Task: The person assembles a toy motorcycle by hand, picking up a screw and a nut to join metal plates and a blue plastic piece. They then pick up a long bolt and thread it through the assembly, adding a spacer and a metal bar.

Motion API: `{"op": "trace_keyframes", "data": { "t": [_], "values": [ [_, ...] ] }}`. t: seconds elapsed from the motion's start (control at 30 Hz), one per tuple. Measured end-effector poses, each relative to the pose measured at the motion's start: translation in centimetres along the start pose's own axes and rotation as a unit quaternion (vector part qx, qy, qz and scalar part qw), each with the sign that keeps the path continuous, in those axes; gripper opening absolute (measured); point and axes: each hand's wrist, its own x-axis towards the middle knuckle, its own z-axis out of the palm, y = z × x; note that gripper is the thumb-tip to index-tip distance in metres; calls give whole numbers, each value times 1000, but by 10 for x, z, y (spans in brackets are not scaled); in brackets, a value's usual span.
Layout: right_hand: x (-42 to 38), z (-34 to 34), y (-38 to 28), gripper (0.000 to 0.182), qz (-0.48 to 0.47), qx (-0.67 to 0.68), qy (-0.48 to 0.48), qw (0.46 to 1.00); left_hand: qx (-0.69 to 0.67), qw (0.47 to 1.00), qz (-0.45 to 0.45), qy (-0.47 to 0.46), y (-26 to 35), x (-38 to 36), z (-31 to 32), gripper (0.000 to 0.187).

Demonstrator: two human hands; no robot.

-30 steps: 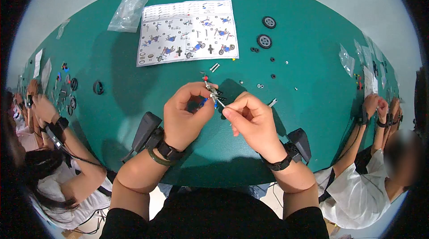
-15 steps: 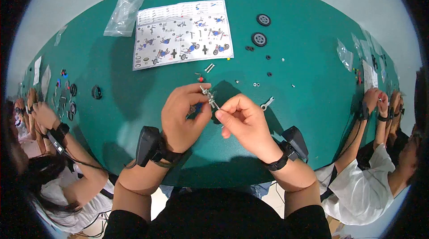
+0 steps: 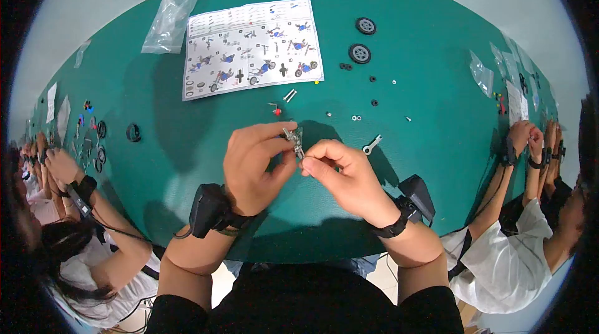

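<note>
My left hand [image 3: 257,162] is closed in a pinch on a small silvery metal assembly [image 3: 293,138] of joined parts, held above the table. Thumb and forefinger of my right hand [image 3: 340,175] are pressed together at the lower end of that assembly; what lies between them is mostly hidden. To the right of this hand lies a small metal wrench [image 3: 372,145]. Just beyond my left fingers are a red part [image 3: 277,111] with a bit of metal and a pair of screws [image 3: 290,95].
A printed instruction sheet [image 3: 253,50] lies ahead, beside a clear plastic bag [image 3: 171,19]. Two wheels [image 3: 360,54] and several small nuts [image 3: 356,118] are spread to the right. A black ring [image 3: 133,133] sits at left. Co-workers' hands [image 3: 62,164] are busy on both sides.
My right fingertips have come up closer to the metal assembly, and the thin metal piece seen between the hands earlier now shows less. The view has shifted slightly.
</note>
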Motion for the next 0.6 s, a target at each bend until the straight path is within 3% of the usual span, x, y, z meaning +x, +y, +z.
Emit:
{"op": "trace_keyframes", "data": {
  "t": [0.07,0.27,0.6],
  "values": [
    [-1,1,-2,13,-40,-49,12,998,0,1000,3,-5,2,1,-1,30],
    [-4,5,-12,12,-9,-33,51,998,-45,998,-49,0,2,-3,3,29],
    [-5,-1,-12,9,-39,-105,75,991,-35,998,-36,-31,6,-3,0,28]
  ]
}}
